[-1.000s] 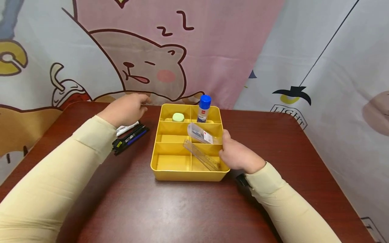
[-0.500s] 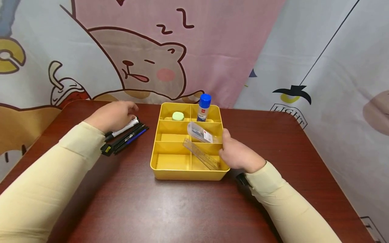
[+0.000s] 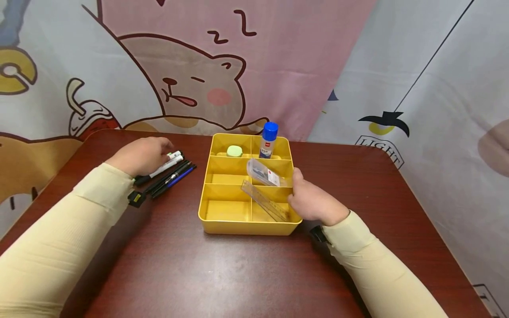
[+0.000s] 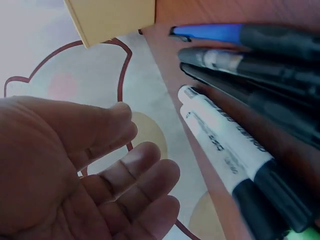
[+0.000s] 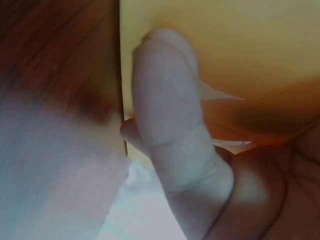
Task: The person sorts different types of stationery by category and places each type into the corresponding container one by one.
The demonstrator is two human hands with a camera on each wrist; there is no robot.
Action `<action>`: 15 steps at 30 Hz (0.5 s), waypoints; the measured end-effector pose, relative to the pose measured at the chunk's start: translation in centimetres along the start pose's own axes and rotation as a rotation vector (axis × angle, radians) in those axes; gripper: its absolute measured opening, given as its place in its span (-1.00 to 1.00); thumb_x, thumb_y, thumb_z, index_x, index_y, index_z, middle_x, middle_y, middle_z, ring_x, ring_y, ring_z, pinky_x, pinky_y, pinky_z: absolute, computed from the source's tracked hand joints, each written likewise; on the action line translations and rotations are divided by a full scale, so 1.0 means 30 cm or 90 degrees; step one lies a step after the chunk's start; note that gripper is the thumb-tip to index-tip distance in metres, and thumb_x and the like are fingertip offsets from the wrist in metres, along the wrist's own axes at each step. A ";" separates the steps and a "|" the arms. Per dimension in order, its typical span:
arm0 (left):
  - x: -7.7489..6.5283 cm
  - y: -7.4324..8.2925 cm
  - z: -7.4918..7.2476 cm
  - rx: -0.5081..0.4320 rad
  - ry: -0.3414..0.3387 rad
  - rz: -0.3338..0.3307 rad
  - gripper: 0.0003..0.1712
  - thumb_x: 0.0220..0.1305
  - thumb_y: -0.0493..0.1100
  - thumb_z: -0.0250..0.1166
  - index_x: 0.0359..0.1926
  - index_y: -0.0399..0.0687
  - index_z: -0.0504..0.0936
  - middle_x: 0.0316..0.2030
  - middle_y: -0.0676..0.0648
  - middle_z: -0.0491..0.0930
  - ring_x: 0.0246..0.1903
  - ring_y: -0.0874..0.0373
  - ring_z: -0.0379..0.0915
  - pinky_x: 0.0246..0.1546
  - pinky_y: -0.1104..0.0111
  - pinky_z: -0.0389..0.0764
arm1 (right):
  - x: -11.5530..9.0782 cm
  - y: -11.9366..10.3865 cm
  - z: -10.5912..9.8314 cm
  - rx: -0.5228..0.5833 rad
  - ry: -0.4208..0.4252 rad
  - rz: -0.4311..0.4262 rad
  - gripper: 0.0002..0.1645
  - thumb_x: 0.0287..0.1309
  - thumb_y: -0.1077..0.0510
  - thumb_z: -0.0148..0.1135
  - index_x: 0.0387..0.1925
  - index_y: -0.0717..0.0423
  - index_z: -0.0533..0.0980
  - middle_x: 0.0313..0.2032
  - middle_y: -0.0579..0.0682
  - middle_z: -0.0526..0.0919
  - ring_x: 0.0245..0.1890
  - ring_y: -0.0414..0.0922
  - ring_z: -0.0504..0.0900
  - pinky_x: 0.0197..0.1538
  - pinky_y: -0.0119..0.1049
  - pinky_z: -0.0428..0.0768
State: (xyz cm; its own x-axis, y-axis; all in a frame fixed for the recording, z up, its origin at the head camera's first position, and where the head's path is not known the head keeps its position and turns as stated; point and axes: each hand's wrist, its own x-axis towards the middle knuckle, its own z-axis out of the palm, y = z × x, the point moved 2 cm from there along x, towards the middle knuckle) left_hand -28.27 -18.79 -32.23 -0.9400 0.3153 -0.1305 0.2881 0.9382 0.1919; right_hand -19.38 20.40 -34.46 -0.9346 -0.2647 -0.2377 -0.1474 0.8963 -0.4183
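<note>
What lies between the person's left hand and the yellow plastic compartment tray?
In the head view, white cylindrical markers lie nearest the left hand, then slim black pens, then a blue-and-black pen, then bare red-brown tabletop up to the tray.

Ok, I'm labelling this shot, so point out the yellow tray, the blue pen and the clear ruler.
Yellow tray (image 3: 252, 228), head view: outer front wall.
Blue pen (image 4: 220, 33), left wrist view: blue part.
Clear ruler (image 3: 263, 201), head view: about mid-length.

head cam: glare on table (image 3: 222, 274); r wrist pic hazy, blurry.
</note>
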 end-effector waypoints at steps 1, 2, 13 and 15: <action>-0.001 -0.004 0.002 -0.001 0.001 -0.001 -0.57 0.28 -0.16 0.11 0.14 -0.22 0.42 0.02 -0.29 0.48 -0.05 -0.14 0.39 -0.03 -0.14 0.39 | 0.000 0.001 0.000 0.002 -0.001 -0.001 -0.24 0.12 0.22 -0.05 0.26 0.29 -0.17 -0.03 0.26 0.45 -0.26 -0.06 0.50 -0.04 -0.08 0.51; -0.001 -0.008 0.005 0.000 0.002 0.000 -0.57 0.27 -0.17 0.11 0.13 -0.23 0.43 0.02 -0.29 0.48 -0.05 -0.14 0.39 -0.02 -0.14 0.39 | 0.000 0.001 0.000 0.002 -0.001 -0.001 -0.23 0.12 0.22 -0.05 0.26 0.29 -0.17 -0.03 0.26 0.45 -0.26 -0.06 0.50 -0.04 -0.08 0.51; -0.012 -0.050 0.024 -0.003 -0.006 -0.037 -0.60 0.23 -0.22 0.11 0.08 -0.28 0.46 -0.07 -0.32 0.52 -0.23 -0.09 0.42 -0.14 -0.09 0.46 | -0.001 0.000 -0.004 -0.006 0.007 -0.017 -0.26 0.11 0.24 -0.06 0.23 0.32 -0.15 -0.08 0.27 0.47 -0.31 -0.06 0.51 -0.12 -0.11 0.51; -0.011 -0.067 0.032 -0.009 -0.012 -0.050 -0.62 0.24 -0.23 0.09 0.08 -0.27 0.46 -0.10 -0.31 0.52 -0.26 -0.08 0.41 -0.16 -0.07 0.47 | -0.001 -0.001 -0.002 -0.006 0.004 -0.014 -0.26 0.11 0.23 -0.06 0.24 0.32 -0.16 -0.07 0.27 0.46 -0.30 -0.06 0.51 -0.10 -0.11 0.52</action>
State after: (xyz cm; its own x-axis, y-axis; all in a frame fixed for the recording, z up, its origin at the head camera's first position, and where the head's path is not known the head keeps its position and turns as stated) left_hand -28.36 -20.65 -33.51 -0.9559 0.2431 -0.1647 0.2103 0.9582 0.1939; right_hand -19.36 20.40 -34.38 -0.9331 -0.2821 -0.2229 -0.1708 0.8933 -0.4156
